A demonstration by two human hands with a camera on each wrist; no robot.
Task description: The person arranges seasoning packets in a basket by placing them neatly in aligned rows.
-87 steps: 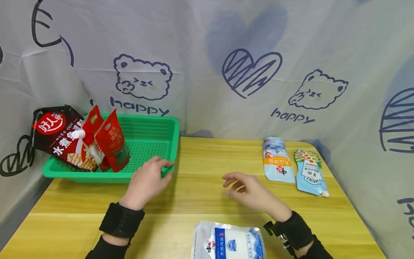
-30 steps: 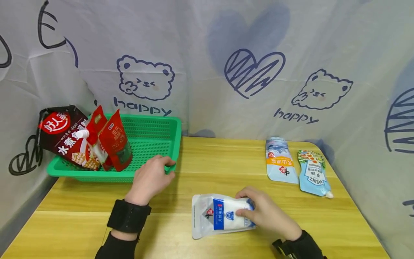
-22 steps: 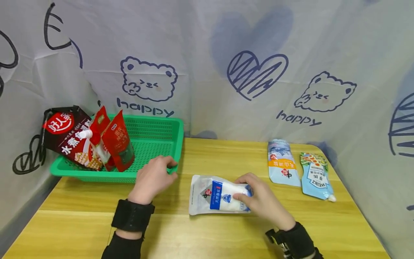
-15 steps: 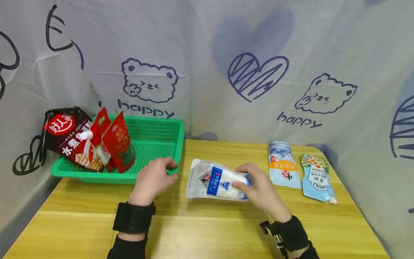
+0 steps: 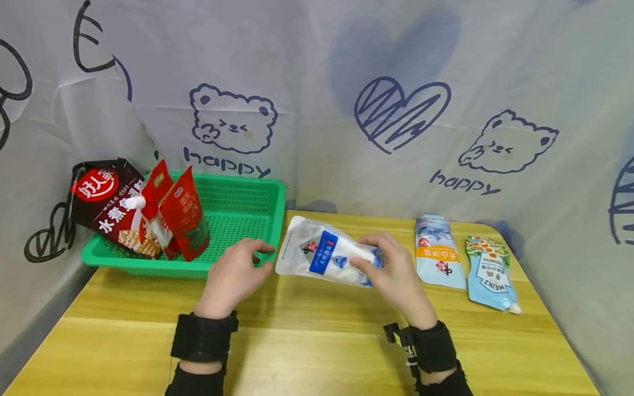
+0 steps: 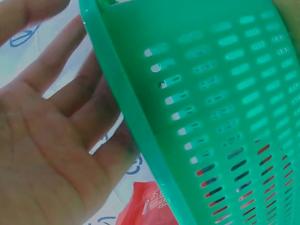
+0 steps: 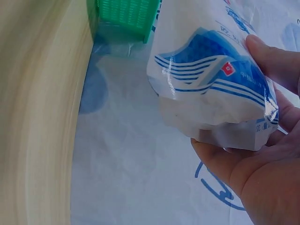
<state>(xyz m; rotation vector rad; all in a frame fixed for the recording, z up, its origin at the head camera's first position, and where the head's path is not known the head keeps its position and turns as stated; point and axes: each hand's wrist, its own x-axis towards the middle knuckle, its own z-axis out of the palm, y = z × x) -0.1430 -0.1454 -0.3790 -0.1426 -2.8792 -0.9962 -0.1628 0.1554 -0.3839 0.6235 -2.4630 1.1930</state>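
My right hand [image 5: 396, 275] grips one end of a white-and-blue bag of salt [image 5: 302, 247], thumb on the printed front and fingers behind. The bag is held up over the table, its far end tilted up beside the green basket [image 5: 279, 220]. In the right wrist view, the bag's folded bottom [image 7: 211, 112] faces the camera. My left hand [image 5: 235, 278] is at the basket's front right corner, fingers loosely bent over the rim in the head view. In the left wrist view its palm [image 6: 47, 154] shows, with the fingers spread along the basket rim [image 6: 126, 98].
In the basket's left part stand a dark red seasoning bag [image 5: 106, 203], a white-capped squeeze pouch [image 5: 136, 203] and a red pouch [image 5: 185, 212]. At the table's right lie an orange-and-blue salt bag [image 5: 438, 253] and a light blue Heinz pouch [image 5: 490, 275]. Printed cloth [image 5: 327, 148] hangs behind.
My right hand has taken hold of the salt bag near the table's front, lifted it and brought it forward and left toward the basket. The left hand stays at the basket's corner.
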